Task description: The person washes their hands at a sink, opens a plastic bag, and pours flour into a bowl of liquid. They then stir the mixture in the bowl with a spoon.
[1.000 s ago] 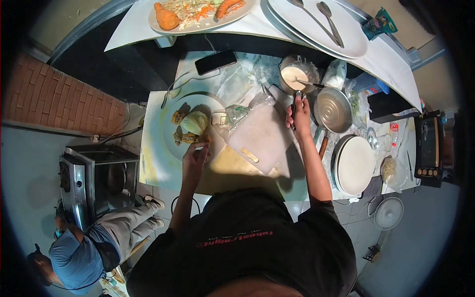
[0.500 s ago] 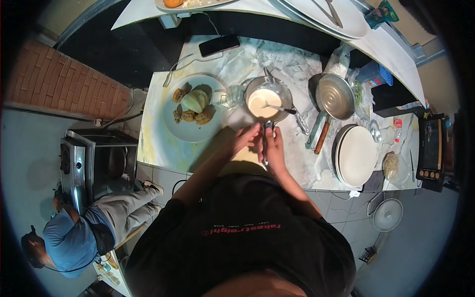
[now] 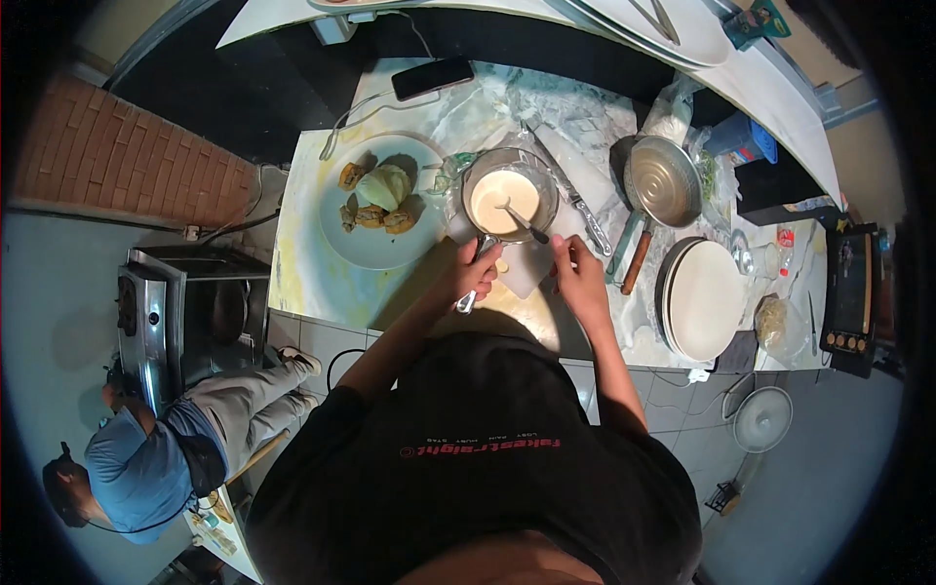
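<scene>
A saucepan of creamy, pale sauce is in front of me. My left hand is wrapped round its metal handle, which points toward me and slightly left. A spoon rests in the sauce, its dark handle leaning over the rim to the right. My right hand is just beside the spoon's end, fingers bent and apart, with nothing visible in them. To the left, a large plate carries a pale green cabbage-like wedge and several browned pieces.
A knife lies right of the saucepan. Beyond are a frying pan and stacked plates. A phone lies at the back under a raised shelf. Another person is at the far left.
My right hand has let go of the saucepan's handle and moved right. My left hand has taken hold of the handle. The saucepan has shifted left, and its handle has swung left.
</scene>
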Tool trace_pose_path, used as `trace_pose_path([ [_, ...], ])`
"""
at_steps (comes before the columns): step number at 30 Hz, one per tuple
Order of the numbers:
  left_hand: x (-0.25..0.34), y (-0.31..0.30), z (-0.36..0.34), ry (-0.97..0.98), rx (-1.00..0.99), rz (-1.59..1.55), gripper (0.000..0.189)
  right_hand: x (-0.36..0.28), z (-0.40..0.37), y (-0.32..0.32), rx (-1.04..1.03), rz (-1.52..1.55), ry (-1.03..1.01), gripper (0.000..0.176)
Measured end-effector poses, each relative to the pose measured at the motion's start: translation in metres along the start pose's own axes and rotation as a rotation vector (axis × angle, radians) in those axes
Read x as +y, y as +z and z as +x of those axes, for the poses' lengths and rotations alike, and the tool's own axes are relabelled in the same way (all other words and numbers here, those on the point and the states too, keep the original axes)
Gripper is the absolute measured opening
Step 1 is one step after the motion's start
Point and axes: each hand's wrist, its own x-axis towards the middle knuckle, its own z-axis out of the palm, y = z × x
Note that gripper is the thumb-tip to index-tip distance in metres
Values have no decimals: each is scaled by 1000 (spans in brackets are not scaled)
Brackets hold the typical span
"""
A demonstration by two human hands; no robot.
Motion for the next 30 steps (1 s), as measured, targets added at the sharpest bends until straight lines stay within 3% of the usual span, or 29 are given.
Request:
trace_pose_path([
  [2,7,6,-7,82,77,199,18,-2,10,6,-72,-41,-29,49],
  [7,0,0,-14,120,48,302,22,1,11,18,-108,-98,-94,42],
  [13,6,9,-29,137,112,429,21,-28,11,12,59,-279,-206,32],
  [19,8,-1,-33,167,115,486,22,-21,29,8,15,-586,-369,16],
  [21,11,-3,-38,180,126,523,21,-35,21,-3,-33,-847,-433,13],
  [24,17,-4,-43,204,139,579,20,-55,5,-14,-47,-954,-408,11],
  [28,16,-9,-44,269,138,602,20,-48,-10,-20,25,-919,-463,10],
  [30,11,-8,-42,324,139,633,20,-42,-15,-15,-92,-840,-403,11],
])
